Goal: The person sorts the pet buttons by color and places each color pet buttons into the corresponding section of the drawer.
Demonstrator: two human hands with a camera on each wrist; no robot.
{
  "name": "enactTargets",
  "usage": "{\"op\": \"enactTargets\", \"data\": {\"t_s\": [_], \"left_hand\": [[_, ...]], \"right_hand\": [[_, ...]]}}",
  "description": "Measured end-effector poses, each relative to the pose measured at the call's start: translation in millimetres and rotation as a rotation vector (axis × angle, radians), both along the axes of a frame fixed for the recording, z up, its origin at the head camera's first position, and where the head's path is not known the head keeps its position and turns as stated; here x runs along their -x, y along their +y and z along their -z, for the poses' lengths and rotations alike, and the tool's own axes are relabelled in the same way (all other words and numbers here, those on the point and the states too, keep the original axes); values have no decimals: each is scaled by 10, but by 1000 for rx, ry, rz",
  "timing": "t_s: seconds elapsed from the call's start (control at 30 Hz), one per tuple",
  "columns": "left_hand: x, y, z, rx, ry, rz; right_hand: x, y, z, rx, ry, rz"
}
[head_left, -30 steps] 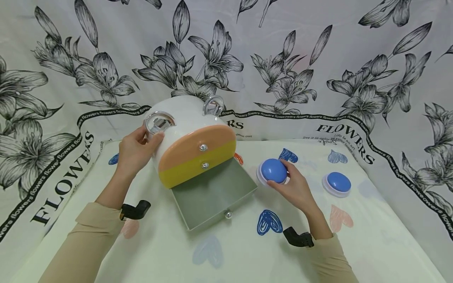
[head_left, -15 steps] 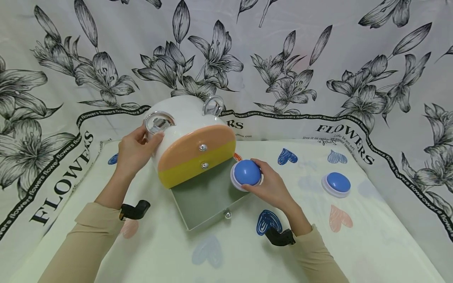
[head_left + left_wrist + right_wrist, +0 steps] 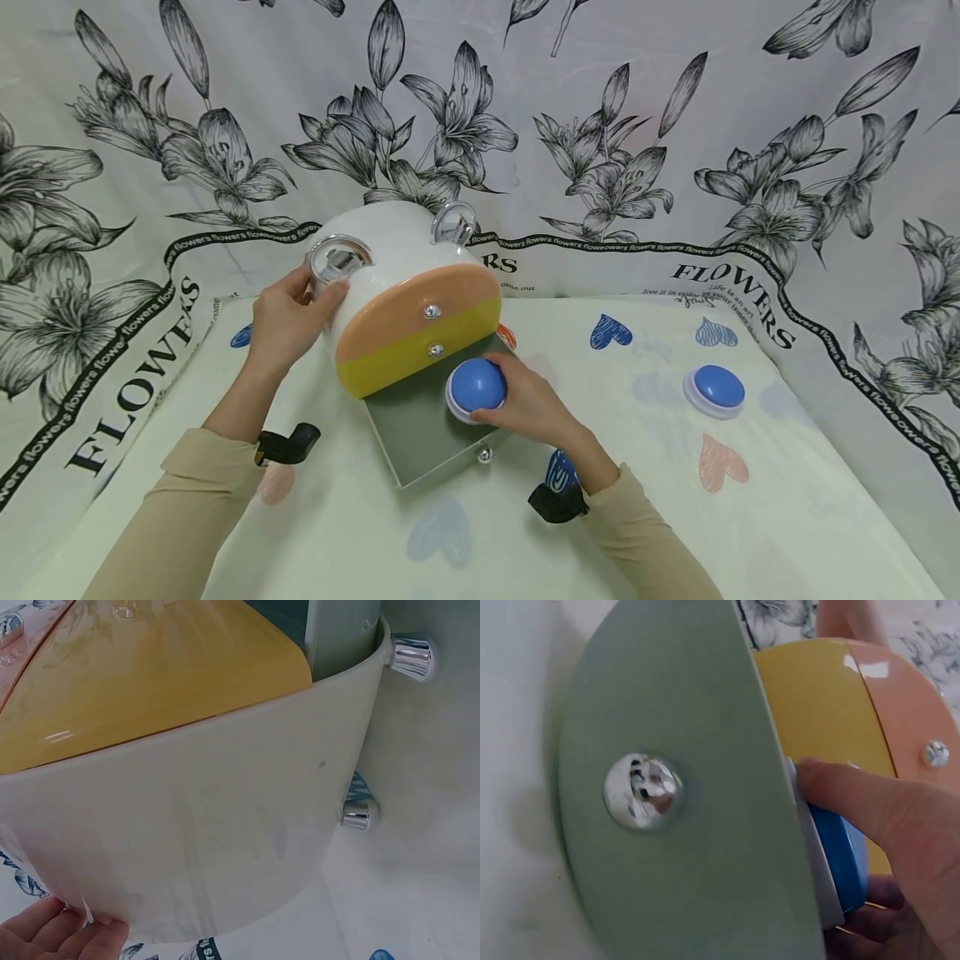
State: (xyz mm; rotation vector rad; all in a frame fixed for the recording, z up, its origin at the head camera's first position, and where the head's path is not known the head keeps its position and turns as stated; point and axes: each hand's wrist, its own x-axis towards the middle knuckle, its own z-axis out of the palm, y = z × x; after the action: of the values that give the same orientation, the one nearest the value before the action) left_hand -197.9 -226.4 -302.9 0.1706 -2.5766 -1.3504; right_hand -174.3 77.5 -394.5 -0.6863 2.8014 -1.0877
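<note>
My left hand [image 3: 291, 321] holds the silvery ear-shaped ring [image 3: 318, 265] on the left of a small white chest [image 3: 397, 233]. In the left wrist view its fingertips [image 3: 105, 941] lie against the chest. The chest has an orange drawer [image 3: 390, 312] and a yellow drawer [image 3: 393, 361], both pushed in, and a green bottom drawer [image 3: 412, 433] pulled out. My right hand [image 3: 536, 402] grips a round, blue-domed push button [image 3: 477, 385] with a white base over the green drawer. From the right wrist, the drawer front [image 3: 712, 847] partly hides the button [image 3: 846, 862].
Another blue-domed push button [image 3: 718, 387] stands on the heart-patterned tablecloth [image 3: 645, 533] at the right. A second silvery ear [image 3: 454, 223] tops the chest. Behind hangs a flower-printed curtain [image 3: 570, 92]. A shiny knob [image 3: 484, 455] sticks out from the green drawer's front.
My right hand has carried the push button leftward from the tablecloth, over the green drawer's right side, to above its inside. The left hand and the chest have stayed in place.
</note>
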Motion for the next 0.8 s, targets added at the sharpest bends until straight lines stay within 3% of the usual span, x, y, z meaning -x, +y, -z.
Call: {"op": "enactTargets", "data": {"t_s": [0.23, 0.8], "left_hand": [[-6, 18, -4, 27, 37, 0], [5, -2, 1, 20, 28, 10]], "right_hand": [[39, -140, 41, -52, 18, -63], [144, -411, 92, -208, -12, -135]]}}
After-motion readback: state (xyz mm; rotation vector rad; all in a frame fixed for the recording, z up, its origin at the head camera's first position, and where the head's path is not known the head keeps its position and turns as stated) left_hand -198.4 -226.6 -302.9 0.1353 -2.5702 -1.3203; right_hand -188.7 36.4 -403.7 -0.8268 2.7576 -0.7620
